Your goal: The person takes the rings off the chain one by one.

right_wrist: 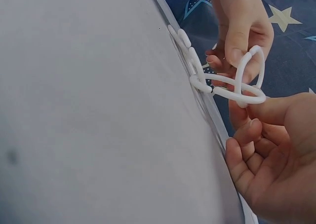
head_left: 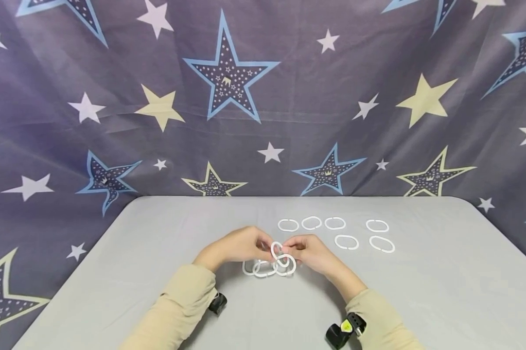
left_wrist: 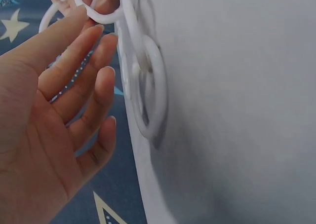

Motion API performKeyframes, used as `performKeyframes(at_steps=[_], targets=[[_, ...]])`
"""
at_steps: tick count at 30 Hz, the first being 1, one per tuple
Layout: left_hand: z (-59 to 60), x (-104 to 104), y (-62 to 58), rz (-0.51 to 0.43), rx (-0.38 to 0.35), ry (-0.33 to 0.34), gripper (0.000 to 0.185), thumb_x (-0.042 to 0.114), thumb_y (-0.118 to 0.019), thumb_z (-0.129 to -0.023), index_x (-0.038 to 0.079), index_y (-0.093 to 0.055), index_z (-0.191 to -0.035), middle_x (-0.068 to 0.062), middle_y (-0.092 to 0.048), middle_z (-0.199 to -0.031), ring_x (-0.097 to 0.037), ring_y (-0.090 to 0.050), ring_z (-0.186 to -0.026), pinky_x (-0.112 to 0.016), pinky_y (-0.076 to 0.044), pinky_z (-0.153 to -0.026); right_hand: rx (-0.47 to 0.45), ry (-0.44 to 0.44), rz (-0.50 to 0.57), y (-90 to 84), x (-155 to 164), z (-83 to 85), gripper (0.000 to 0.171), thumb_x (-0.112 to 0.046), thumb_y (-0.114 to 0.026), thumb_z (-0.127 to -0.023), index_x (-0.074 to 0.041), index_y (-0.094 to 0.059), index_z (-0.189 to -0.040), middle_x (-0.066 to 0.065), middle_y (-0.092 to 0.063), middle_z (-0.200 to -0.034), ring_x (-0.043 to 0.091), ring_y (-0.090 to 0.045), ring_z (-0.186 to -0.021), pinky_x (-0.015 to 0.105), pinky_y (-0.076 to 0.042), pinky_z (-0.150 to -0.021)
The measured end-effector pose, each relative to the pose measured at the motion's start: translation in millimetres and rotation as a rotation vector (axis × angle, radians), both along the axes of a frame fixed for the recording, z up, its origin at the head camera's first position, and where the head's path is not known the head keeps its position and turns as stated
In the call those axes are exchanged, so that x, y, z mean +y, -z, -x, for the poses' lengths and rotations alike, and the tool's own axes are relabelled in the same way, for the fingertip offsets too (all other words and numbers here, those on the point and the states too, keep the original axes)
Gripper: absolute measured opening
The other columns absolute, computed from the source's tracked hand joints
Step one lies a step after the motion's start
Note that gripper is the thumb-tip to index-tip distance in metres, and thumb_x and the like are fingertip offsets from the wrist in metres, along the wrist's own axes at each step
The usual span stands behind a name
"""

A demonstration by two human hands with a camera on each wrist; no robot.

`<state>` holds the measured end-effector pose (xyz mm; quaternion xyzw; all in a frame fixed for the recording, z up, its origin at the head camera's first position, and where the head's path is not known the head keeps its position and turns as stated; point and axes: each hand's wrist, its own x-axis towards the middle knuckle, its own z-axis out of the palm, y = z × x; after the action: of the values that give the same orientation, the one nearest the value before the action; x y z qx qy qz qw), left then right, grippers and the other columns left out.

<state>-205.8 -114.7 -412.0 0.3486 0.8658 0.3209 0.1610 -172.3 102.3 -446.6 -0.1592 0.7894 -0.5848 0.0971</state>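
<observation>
Over the grey table (head_left: 420, 291) my two hands meet around a short chain of white plastic rings (head_left: 267, 268). My left hand (head_left: 263, 245) pinches an upright ring (head_left: 277, 250) between thumb and forefinger; its other fingers (left_wrist: 98, 81) stay loosely extended beside the hanging links (left_wrist: 153, 86). My right hand (head_left: 294, 250) holds the flat end ring (right_wrist: 232, 88) of the chain, which passes through the upright ring (right_wrist: 249, 66). The remaining links (right_wrist: 185, 49) trail down onto the table.
Several loose white rings lie beyond the hands: three in a row (head_left: 311, 223) and others to the right (head_left: 378, 235). A star-patterned cloth (head_left: 263, 97) hangs behind the table. Black wrist devices (head_left: 341, 331) sit on both sleeves.
</observation>
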Motion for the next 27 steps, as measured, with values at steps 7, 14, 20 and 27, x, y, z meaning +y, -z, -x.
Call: performKeyframes(at_steps=[7, 14, 20, 27], targets=[[-3.2, 9, -2.5, 0.072, 0.048, -0.022, 0.006, 0.019, -0.080, -0.080, 0.019, -0.075, -0.083, 0.012, -0.064, -0.069, -0.003, -0.054, -0.061, -0.024, -0.045, -0.061, -0.012, -0.015, 0.011, -0.3, 0, -0.2, 0.021, -0.006, -0.066, -0.092, 0.014, -0.067, -0.100, 0.009, -0.069, -0.076, 0.007, -0.053, -0.062, 0.020, -0.043, -0.057], [-4.7, 10, 0.1, 0.078, 0.049, -0.041, 0.007, 0.022, -0.081, -0.080, 0.021, -0.076, -0.084, 0.013, -0.064, -0.066, -0.004, -0.053, -0.059, -0.024, -0.044, -0.058, -0.016, 0.003, 0.000, -3.5, 1, -1.3, 0.022, -0.007, -0.066, -0.093, 0.013, -0.067, -0.102, 0.000, -0.062, -0.070, 0.010, -0.052, -0.061, 0.022, -0.043, -0.057], [-7.1, 7, -0.8, 0.061, 0.072, -0.054, 0.005, 0.024, -0.080, -0.081, 0.022, -0.076, -0.083, 0.015, -0.066, -0.070, -0.004, -0.057, -0.063, -0.024, -0.046, -0.061, -0.033, 0.021, 0.001, -5.3, 1, -0.5, 0.023, -0.008, -0.066, -0.093, 0.013, -0.066, -0.103, -0.001, -0.063, -0.073, 0.011, -0.052, -0.061, 0.022, -0.044, -0.056], [-12.7, 2, -5.8, 0.059, 0.103, -0.111, 0.005, 0.025, -0.080, -0.083, 0.023, -0.075, -0.083, 0.016, -0.067, -0.074, -0.003, -0.058, -0.068, -0.027, -0.047, -0.067, -0.029, 0.022, -0.006, -7.9, 2, 0.4, 0.022, -0.007, -0.067, -0.092, 0.012, -0.066, -0.103, 0.000, -0.063, -0.072, 0.010, -0.049, -0.059, 0.022, -0.043, -0.054]])
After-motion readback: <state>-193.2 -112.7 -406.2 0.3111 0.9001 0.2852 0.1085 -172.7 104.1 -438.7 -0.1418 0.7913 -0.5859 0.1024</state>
